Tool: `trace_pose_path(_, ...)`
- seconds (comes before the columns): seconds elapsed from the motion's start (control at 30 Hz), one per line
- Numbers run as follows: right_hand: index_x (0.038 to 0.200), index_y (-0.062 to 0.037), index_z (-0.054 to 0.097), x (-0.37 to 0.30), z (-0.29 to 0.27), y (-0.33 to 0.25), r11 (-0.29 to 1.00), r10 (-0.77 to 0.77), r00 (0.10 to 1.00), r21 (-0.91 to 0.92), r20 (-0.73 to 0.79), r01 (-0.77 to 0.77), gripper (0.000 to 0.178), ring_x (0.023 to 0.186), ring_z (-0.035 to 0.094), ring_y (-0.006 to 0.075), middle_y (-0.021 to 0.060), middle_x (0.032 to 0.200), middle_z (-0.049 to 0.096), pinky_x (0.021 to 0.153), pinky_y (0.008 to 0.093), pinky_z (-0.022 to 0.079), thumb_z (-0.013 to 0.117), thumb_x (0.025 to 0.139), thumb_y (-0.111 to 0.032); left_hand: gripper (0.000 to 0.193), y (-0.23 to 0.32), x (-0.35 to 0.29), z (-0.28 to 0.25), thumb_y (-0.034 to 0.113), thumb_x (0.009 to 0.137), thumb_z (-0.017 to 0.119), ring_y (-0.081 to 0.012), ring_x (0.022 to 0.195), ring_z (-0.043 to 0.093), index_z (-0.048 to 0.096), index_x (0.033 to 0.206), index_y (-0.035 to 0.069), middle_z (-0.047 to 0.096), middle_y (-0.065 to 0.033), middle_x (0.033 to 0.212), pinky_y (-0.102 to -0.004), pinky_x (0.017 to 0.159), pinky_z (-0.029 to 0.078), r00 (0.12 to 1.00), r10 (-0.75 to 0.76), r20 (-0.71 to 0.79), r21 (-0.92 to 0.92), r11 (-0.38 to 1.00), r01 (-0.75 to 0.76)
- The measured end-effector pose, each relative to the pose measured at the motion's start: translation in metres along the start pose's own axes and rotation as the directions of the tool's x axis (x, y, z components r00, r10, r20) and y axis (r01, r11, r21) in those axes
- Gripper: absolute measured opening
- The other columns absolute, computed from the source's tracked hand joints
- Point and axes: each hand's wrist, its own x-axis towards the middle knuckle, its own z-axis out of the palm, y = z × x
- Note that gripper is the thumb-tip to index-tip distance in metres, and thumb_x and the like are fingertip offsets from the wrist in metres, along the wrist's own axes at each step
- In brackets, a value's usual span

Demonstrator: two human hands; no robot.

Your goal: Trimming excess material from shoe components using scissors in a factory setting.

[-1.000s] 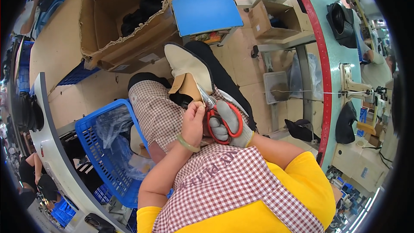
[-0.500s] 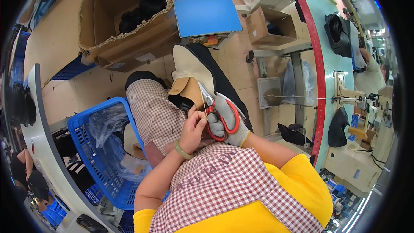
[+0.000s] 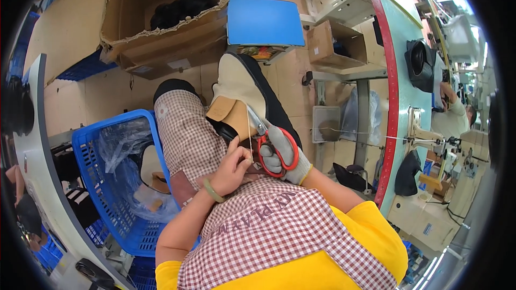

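My gloved right hand is wrapped around the red-handled scissors, their blades beside a pale thread; my bare left hand curls at the thread's lower end, though I cannot tell whether it grips; the cream-lined shoe upper rests on my lap; dark capital lettering crosses my checked apron; a pale label marks the cardboard box.
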Motion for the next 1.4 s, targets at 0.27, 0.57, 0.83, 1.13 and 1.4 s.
trace_pose_path(0.27, 0.139, -0.0228, 0.033, 0.009, -0.004, 0.004, 0.995, -0.067, 0.993, -0.062, 0.096, 0.073, 0.052, 0.043, 0.035, 0.0047, -0.0025, 0.068, 0.048, 0.037, 0.0173, 0.029, 0.046, 0.095, -0.046, 0.002, 0.054, 0.005, -0.029, 0.001, 0.091, 0.044, -0.0263, 0.111, 0.051, 0.046, 0.090, 0.002, 0.043, -0.0207, 0.133, -0.0335, 0.096, 0.038, 0.934, 0.274, -0.229, 0.223, 0.949, -0.223)
trace_pose_path(0.57, 0.145, -0.0245, 0.026, 0.001, 0.003, 0.001, 0.995, -0.027, 0.998, -0.091, 0.060, 0.032, 0.061, 0.050, 0.040, 0.0055, -0.0019, 0.073, 0.050, 0.042, 0.0188, 0.034, 0.052, 0.093, -0.042, 0.021, 0.030, 0.089, -0.063, 0.009, 0.087, 0.052, -0.0071, 0.068, 0.058, 0.061, 0.100, -0.004, 0.064, -0.0085, 0.081, -0.0196, 0.055, 0.045, 0.972, -0.163, -0.169, -0.217, 0.968, 0.125)
trace_pose_path(0.83, 0.147, -0.0238, 0.021, 0.004, -0.003, 0.000, 0.992, -0.032, 0.994, -0.115, 0.108, 0.045, 0.062, 0.052, 0.040, 0.0052, -0.0018, 0.074, 0.050, 0.044, 0.0183, 0.035, 0.050, 0.094, -0.040, 0.024, 0.035, 0.127, -0.056, 0.019, 0.082, 0.062, -0.0092, 0.043, 0.051, 0.064, 0.075, -0.004, 0.059, -0.0052, 0.059, -0.0228, 0.038, 0.040, 0.856, -0.478, -0.199, -0.019, 0.875, 0.484)
trace_pose_path(1.13, 0.144, -0.0258, 0.028, 0.004, -0.009, -0.009, 0.997, 0.030, 0.994, -0.073, 0.105, -0.022, 0.060, 0.052, 0.043, 0.0059, -0.0007, 0.074, 0.052, 0.044, 0.0187, 0.036, 0.054, 0.093, -0.039, 0.017, 0.021, 0.127, -0.037, 0.015, 0.079, 0.064, -0.0064, 0.046, 0.050, 0.064, 0.078, -0.003, 0.060, -0.0031, 0.063, -0.0210, 0.041, 0.038, 0.837, -0.398, -0.376, -0.048, 0.910, 0.412)
trace_pose_path(1.4, 0.142, -0.0269, 0.031, -0.004, -0.017, -0.022, 0.989, 0.140, 0.986, -0.066, 0.089, -0.135, 0.060, 0.054, 0.046, 0.0071, 0.0000, 0.075, 0.055, 0.046, 0.0198, 0.037, 0.055, 0.091, -0.046, 0.017, 0.013, 0.122, -0.028, 0.014, 0.080, 0.063, -0.0063, 0.050, 0.053, 0.064, 0.080, -0.002, 0.062, -0.0036, 0.064, -0.0206, 0.046, 0.040, 0.826, -0.380, -0.416, -0.134, 0.924, 0.358)
